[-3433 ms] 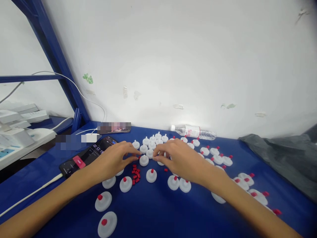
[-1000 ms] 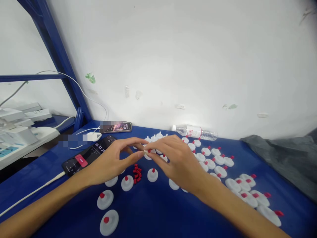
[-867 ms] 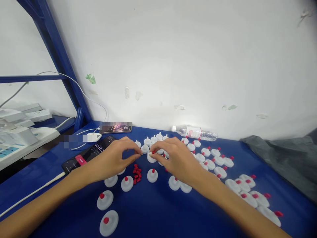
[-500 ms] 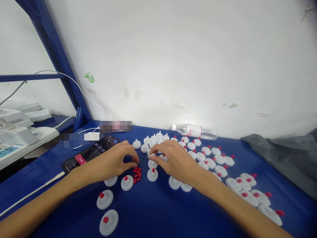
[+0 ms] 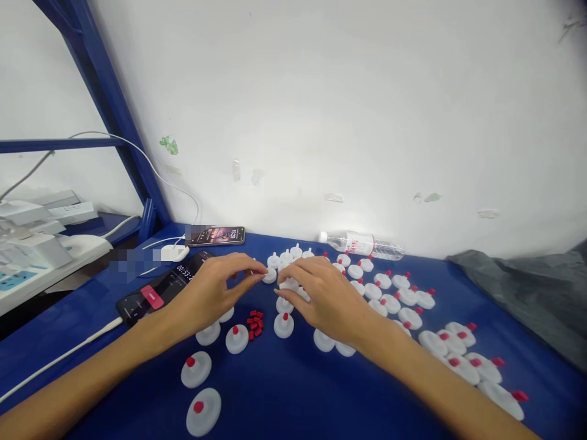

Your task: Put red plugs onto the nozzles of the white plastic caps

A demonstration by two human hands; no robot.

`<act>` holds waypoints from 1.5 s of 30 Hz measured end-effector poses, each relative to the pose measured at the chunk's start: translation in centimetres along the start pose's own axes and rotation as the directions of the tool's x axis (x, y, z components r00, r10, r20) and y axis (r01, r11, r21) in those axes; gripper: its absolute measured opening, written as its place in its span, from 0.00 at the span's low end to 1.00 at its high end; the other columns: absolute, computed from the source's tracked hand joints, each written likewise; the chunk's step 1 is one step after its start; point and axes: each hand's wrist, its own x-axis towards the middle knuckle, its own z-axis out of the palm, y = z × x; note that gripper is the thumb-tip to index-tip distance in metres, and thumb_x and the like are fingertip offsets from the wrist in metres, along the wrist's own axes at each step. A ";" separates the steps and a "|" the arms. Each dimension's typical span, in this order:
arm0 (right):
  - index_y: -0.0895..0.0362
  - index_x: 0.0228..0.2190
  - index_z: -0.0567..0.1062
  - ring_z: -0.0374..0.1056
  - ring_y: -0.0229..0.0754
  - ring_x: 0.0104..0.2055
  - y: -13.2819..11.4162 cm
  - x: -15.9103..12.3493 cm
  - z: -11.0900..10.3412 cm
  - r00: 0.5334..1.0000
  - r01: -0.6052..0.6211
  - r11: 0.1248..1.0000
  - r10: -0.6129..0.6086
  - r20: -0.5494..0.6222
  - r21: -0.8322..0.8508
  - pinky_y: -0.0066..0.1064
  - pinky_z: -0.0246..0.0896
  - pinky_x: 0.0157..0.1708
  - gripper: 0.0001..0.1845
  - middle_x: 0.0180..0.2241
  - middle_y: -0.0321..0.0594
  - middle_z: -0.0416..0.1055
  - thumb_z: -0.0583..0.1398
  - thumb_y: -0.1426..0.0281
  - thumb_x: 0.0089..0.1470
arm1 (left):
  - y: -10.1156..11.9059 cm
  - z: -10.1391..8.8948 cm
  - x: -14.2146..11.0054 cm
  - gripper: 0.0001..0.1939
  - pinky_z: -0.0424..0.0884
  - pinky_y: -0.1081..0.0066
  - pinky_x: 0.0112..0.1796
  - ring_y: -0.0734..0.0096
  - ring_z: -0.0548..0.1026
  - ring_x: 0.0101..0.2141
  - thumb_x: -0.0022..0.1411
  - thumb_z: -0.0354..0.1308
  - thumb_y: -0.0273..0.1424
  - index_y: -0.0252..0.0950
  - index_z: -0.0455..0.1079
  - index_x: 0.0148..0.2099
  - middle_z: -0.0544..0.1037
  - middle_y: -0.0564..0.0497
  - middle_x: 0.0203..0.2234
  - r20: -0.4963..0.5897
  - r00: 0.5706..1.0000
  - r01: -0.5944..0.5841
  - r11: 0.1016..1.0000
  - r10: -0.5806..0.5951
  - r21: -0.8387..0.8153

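Observation:
My left hand [image 5: 220, 284] is closed in a pinch, thumb and forefinger meeting beside a white spouted lid [image 5: 269, 275]. Whatever those fingertips hold is too small or hidden to make out. Curled around another white spouted lid [image 5: 290, 283] are the thumb and fingers of my right hand [image 5: 323, 290], which partly hide it. Below and between the hands lies a small pile of red caps [image 5: 255, 325]. Just right of the pile stands a lid with a red tip [image 5: 284, 326]; a similar red-tipped lid [image 5: 237, 339] stands to its left.
Many red-tipped lids [image 5: 411, 318] spread over the right of the blue table [image 5: 293, 397]. Bare-spouted lids [image 5: 296, 251] cluster behind my hands. A plastic bottle [image 5: 362, 244] lies by the wall. Two phones [image 5: 153, 296], cables and a power strip [image 5: 59, 263] are left; grey plastic sheeting [image 5: 527, 299] is right.
My left hand has risen from the red cap pile, moving away from me and slightly right, toward the white lids. My right hand stays nearly in place.

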 end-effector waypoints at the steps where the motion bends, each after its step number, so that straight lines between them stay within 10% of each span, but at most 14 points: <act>1: 0.55 0.44 0.73 0.72 0.41 0.41 -0.1 0.0 -0.1 1.000 -0.001 1.000 0.001 -0.008 0.004 0.36 0.65 0.45 0.06 0.42 0.38 0.77 0.62 0.71 0.64 | 0.2 0.0 -0.1 0.13 0.72 0.67 0.39 0.65 0.78 0.38 0.71 0.56 0.41 0.40 0.78 0.46 0.82 0.50 0.40 -0.025 1.000 -0.007 1.000 0.006 -0.010; 20: 0.54 0.35 0.67 0.71 0.37 0.38 -0.5 0.0 0.3 0.977 0.166 0.984 -0.157 -0.142 0.059 0.32 0.62 0.44 0.09 0.34 0.34 0.76 0.57 0.80 0.64 | 1.2 0.7 -0.6 0.05 0.74 0.69 0.38 0.69 0.76 0.34 0.62 0.67 0.35 0.40 0.79 0.38 0.81 0.53 0.33 -0.025 1.000 0.007 0.944 -0.016 -0.331; 25: 0.53 0.34 0.68 0.73 0.38 0.48 -1.2 0.2 0.0 0.931 0.233 0.963 -0.180 -0.319 0.137 0.34 0.61 0.49 0.11 0.37 0.34 0.79 0.59 0.82 0.61 | 1.6 0.4 -0.5 0.26 0.76 0.66 0.40 0.65 0.77 0.40 0.51 0.75 0.33 0.42 0.72 0.51 0.79 0.51 0.39 0.155 0.969 0.246 0.662 -0.194 -0.708; 29: 0.53 0.32 0.69 0.74 0.39 0.48 -2.6 0.4 -0.4 0.907 0.269 0.951 -0.197 -0.373 0.152 0.35 0.63 0.49 0.11 0.38 0.36 0.80 0.59 0.80 0.63 | 2.5 -0.1 -0.5 0.22 0.73 0.67 0.43 0.64 0.77 0.39 0.52 0.72 0.41 0.37 0.78 0.47 0.80 0.49 0.35 0.403 0.909 0.401 0.479 -0.104 -0.781; 34: 0.53 0.37 0.72 0.75 0.37 0.46 -3.3 0.5 -0.4 0.905 0.265 0.948 -0.181 -0.386 0.176 0.35 0.63 0.48 0.07 0.38 0.35 0.81 0.61 0.78 0.64 | 2.6 -0.4 -0.7 0.17 0.64 0.74 0.29 0.76 0.68 0.26 0.52 0.73 0.42 0.35 0.81 0.39 0.76 0.53 0.24 0.445 0.888 0.437 0.505 -0.112 -0.745; 41: 0.52 0.44 0.76 0.75 0.40 0.46 -2.3 0.7 0.1 0.922 0.238 0.958 -0.171 -0.346 0.160 0.38 0.62 0.50 0.08 0.40 0.35 0.82 0.62 0.76 0.64 | 2.2 -0.4 -0.4 0.15 0.69 0.73 0.35 0.72 0.75 0.33 0.56 0.71 0.39 0.40 0.81 0.45 0.80 0.54 0.31 0.414 0.902 0.404 0.575 -0.121 -0.712; 45: 0.52 0.39 0.78 0.73 0.40 0.44 -1.5 1.1 -0.2 0.950 0.070 0.975 -0.001 -0.311 0.212 0.36 0.63 0.47 0.04 0.39 0.35 0.79 0.63 0.73 0.63 | 1.4 -0.5 -0.2 0.19 0.72 0.65 0.44 0.62 0.77 0.44 0.67 0.59 0.46 0.43 0.74 0.55 0.80 0.50 0.45 0.243 0.961 0.222 0.892 -0.132 -0.393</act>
